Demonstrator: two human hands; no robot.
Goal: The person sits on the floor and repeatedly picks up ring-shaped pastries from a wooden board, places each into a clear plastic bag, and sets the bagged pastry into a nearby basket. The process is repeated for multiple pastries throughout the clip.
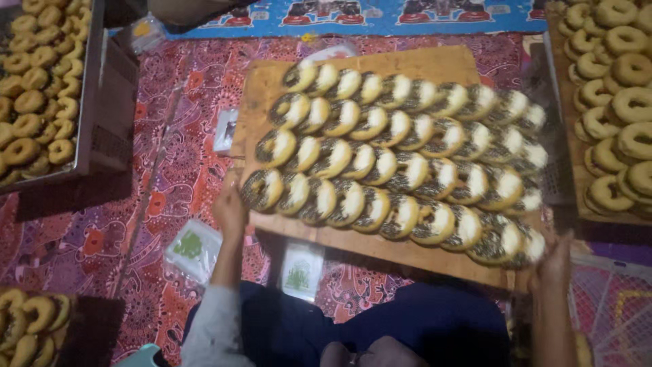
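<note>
Head view looks straight down on a wooden board [421,64] filling the middle of the frame, loaded with four slanting rows of doughnuts [401,160] topped half white, half dark sprinkles, each leaning on its neighbour. At the board's lower left edge the left hand [229,207] is pressed flat against the side, fingers up by the first doughnut of the bottom row, not curled around anything. Down at the lower right corner the right hand [555,261] sits against the board's corner, fingers spread upward; whether it actually grips the wood I cannot tell. Plain golden doughnuts fill a metal tray [90,102] in the upper left, another heap [614,102] runs down the right edge, and a few more [30,326] show in the lower left corner. Small clear plastic packets [193,248] lie on the red patterned cloth [163,136] just below the board.
</note>
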